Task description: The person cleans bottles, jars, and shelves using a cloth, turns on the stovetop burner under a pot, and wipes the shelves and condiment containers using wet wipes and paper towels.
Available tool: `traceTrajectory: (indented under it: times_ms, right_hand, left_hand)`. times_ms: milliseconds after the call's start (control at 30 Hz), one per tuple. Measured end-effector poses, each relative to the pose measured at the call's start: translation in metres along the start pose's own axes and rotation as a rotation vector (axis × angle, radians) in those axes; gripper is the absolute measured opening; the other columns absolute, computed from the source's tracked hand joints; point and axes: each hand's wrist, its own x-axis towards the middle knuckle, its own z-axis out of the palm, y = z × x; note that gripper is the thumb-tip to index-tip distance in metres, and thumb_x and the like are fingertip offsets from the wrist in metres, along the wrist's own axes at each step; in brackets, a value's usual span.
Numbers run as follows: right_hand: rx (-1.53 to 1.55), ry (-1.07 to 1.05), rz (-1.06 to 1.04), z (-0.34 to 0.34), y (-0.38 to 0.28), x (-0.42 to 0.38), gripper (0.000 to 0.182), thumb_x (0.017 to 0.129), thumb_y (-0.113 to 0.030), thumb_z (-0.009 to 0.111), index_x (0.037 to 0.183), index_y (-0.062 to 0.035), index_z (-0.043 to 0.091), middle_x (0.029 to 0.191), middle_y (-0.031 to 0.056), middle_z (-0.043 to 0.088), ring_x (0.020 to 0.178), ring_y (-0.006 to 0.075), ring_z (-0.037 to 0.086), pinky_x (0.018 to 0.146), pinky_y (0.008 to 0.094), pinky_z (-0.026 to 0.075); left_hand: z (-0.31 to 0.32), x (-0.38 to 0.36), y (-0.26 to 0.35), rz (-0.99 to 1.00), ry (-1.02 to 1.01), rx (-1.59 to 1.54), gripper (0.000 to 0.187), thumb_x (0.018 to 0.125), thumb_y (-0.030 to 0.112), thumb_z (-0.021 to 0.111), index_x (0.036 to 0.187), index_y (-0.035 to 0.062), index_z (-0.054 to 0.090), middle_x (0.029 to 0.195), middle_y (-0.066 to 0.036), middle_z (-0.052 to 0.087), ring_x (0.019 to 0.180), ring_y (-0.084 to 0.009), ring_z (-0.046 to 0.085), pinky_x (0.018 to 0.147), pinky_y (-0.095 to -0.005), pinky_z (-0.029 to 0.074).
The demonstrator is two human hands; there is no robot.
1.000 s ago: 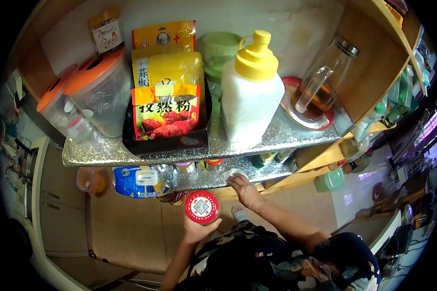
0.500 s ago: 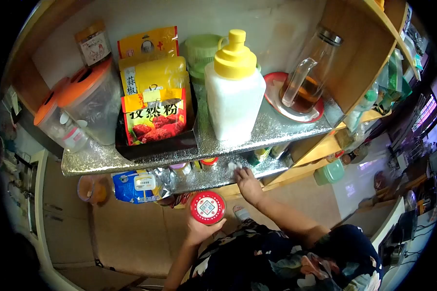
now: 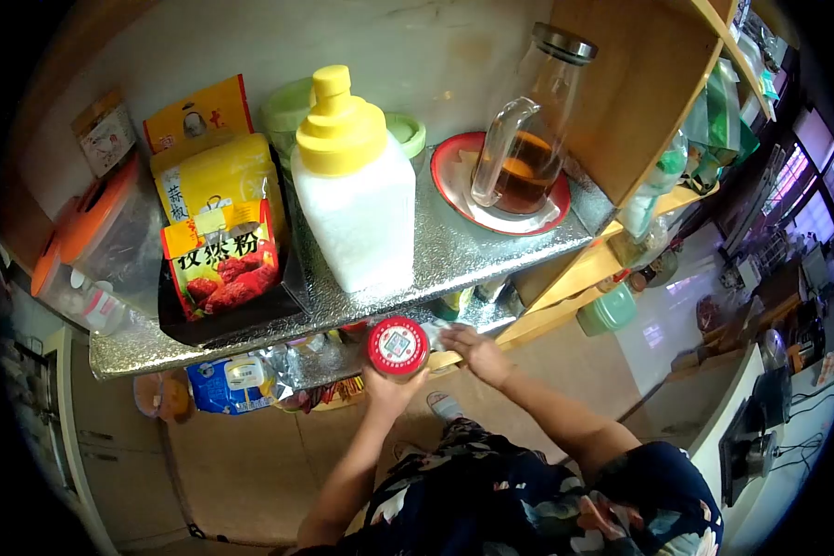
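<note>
My left hand (image 3: 394,389) is wrapped round a jar with a red lid (image 3: 398,347), held upright in front of the lower foil-lined shelf (image 3: 329,369). To its right, my right hand (image 3: 477,355) reaches to the edge of that lower shelf, its fingers touching something whitish and crumpled (image 3: 438,334), perhaps a cloth or tissue. Just above both hands runs the upper foil-covered shelf (image 3: 454,269), bearing a white bottle with a yellow cap (image 3: 361,204).
On the upper shelf stand a black box of spice packets (image 3: 222,264), orange-lidded containers (image 3: 111,222) and a glass pitcher (image 3: 528,157) on a red-rimmed plate (image 3: 454,204). A blue packet (image 3: 227,385) lies on the lower shelf. A green tub (image 3: 608,309) is at the right.
The view has shifted, so the shelf items appear further left. My left hand has raised the jar closer to the shelf and to my right hand. The whitish thing remains at my right fingers.
</note>
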Motion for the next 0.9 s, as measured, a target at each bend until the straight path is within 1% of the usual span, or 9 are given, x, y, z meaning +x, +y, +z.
traceTrajectory:
  times_ms: [133,200,333,400,500,600,667,800,900]
  right_hand:
    - [0.043,0.017,0.064,-0.017,0.039,-0.014,0.039,0.081,-0.003,0.056,0.118,-0.0057,0.065,0.128,0.0088,0.061,0.123,0.0277,0.053,0.097,0.0357,0.051]
    - [-0.087,0.101,0.23,-0.021,0.045,-0.014,0.041,0.08,-0.002,0.056,0.119,-0.0037,0.064,0.128,0.0104,0.061,0.121,0.0308,0.053,0.098,0.0368,0.05]
    - [-0.24,0.125,0.284,-0.004,0.043,-0.011,0.04,0.081,0.0,0.053,0.12,0.0007,0.062,0.129,0.0137,0.06,0.118,0.0343,0.053,0.1,0.0379,0.047]
    - [-0.198,0.075,0.31,-0.016,0.033,-0.004,0.04,0.08,0.0,0.052,0.118,0.0004,0.063,0.126,0.0133,0.061,0.114,0.0336,0.054,0.097,0.0378,0.048]
    - [-0.117,0.126,0.275,-0.019,0.035,-0.012,0.037,0.079,0.001,0.051,0.113,-0.0006,0.066,0.119,0.0132,0.064,0.106,0.0328,0.057,0.093,0.0391,0.049]
    - [-0.058,0.15,0.254,-0.021,0.029,-0.012,0.034,0.08,0.001,0.051,0.109,-0.0017,0.068,0.114,0.0134,0.067,0.101,0.0336,0.059,0.09,0.0404,0.05]
    - [-0.059,0.117,0.291,-0.021,0.028,-0.013,0.032,0.081,0.001,0.05,0.108,-0.0021,0.069,0.112,0.0129,0.067,0.1,0.0338,0.059,0.089,0.04,0.05]
    - [0.071,0.136,0.341,-0.025,0.017,-0.011,0.031,0.078,0.005,0.053,0.102,-0.0014,0.071,0.108,0.0157,0.069,0.099,0.0359,0.06,0.09,0.041,0.049]
    - [0.17,0.192,0.381,-0.027,-0.001,-0.002,0.025,0.08,0.006,0.056,0.1,0.0007,0.07,0.105,0.018,0.069,0.098,0.0366,0.063,0.089,0.0409,0.05]
  left_hand:
    - [0.025,0.022,-0.011,-0.025,0.026,-0.016,0.095,0.066,0.014,0.087,0.138,0.0027,0.027,0.132,-0.018,0.047,0.12,-0.0294,0.053,0.103,-0.0431,0.044]
    - [0.034,0.029,-0.019,-0.06,0.058,-0.018,0.101,0.066,0.015,0.088,0.141,0.001,0.021,0.134,-0.02,0.045,0.122,-0.0309,0.051,0.105,-0.0437,0.043]
    - [0.05,0.04,-0.033,-0.136,0.074,0.004,0.111,0.066,0.02,0.089,0.144,-0.0013,0.013,0.138,-0.024,0.041,0.125,-0.034,0.048,0.107,-0.0449,0.041]
    - [0.055,0.046,-0.041,-0.131,0.083,0.016,0.11,0.064,0.023,0.089,0.143,-0.0014,0.017,0.136,-0.025,0.042,0.125,-0.0361,0.048,0.106,-0.0454,0.041]
    - [0.062,0.048,-0.046,-0.069,0.123,0.05,0.108,0.061,0.029,0.09,0.141,-0.0015,0.024,0.132,-0.026,0.045,0.122,-0.0405,0.048,0.102,-0.0469,0.041]
    - [0.063,0.049,-0.041,-0.05,0.119,0.077,0.106,0.062,0.028,0.09,0.141,-0.0026,0.025,0.133,-0.027,0.046,0.123,-0.0402,0.048,0.102,-0.0459,0.041]
    - [0.063,0.049,-0.04,-0.136,0.074,-0.004,0.108,0.064,0.022,0.09,0.143,-0.0005,0.019,0.139,-0.024,0.041,0.128,-0.0328,0.046,0.106,-0.0423,0.039]
    - [0.057,0.053,-0.03,-0.137,0.024,0.082,0.114,0.062,0.025,0.092,0.144,-0.0009,0.016,0.141,-0.025,0.039,0.129,-0.0359,0.044,0.108,-0.044,0.037]
    - [0.052,0.057,-0.029,-0.082,0.007,0.127,0.122,0.062,0.026,0.092,0.148,-0.0004,0.009,0.145,-0.027,0.035,0.133,-0.0385,0.04,0.111,-0.0447,0.035]
